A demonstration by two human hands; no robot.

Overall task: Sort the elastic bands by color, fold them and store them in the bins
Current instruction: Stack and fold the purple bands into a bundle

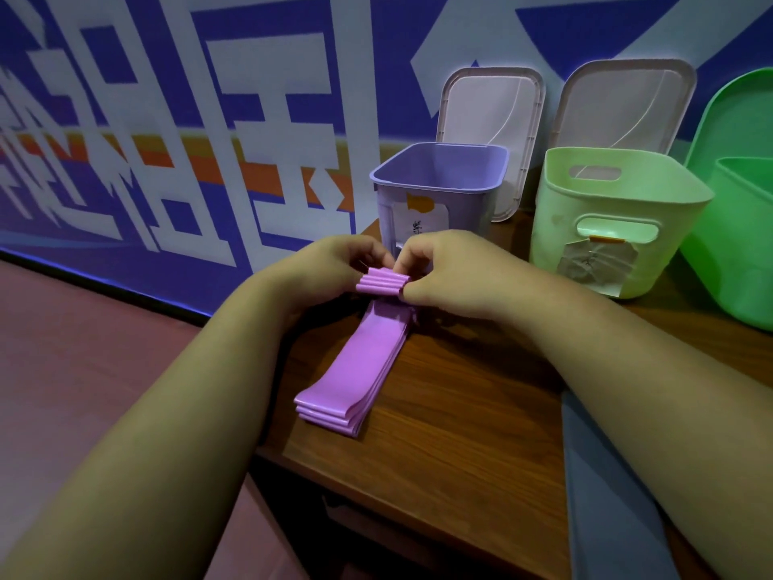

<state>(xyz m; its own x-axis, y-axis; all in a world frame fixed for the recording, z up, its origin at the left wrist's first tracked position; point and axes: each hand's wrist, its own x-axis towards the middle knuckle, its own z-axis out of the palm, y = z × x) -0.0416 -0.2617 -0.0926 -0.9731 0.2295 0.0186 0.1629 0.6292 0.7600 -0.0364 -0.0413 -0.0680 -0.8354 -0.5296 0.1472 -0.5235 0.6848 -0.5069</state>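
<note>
Currently, a stack of purple elastic bands (355, 370) is laid flat along the left edge of the table (460, 412). Its far end, turned up into a bunch of folds, is pinched on either side by the left hand (334, 265) and the right hand (451, 270), fingers curled round it. The material is judged light, limp and probably slick. Layers may slide apart, so all are best clamped together at the fold. The purple bin (439, 190) stands open just behind the grip.
</note>
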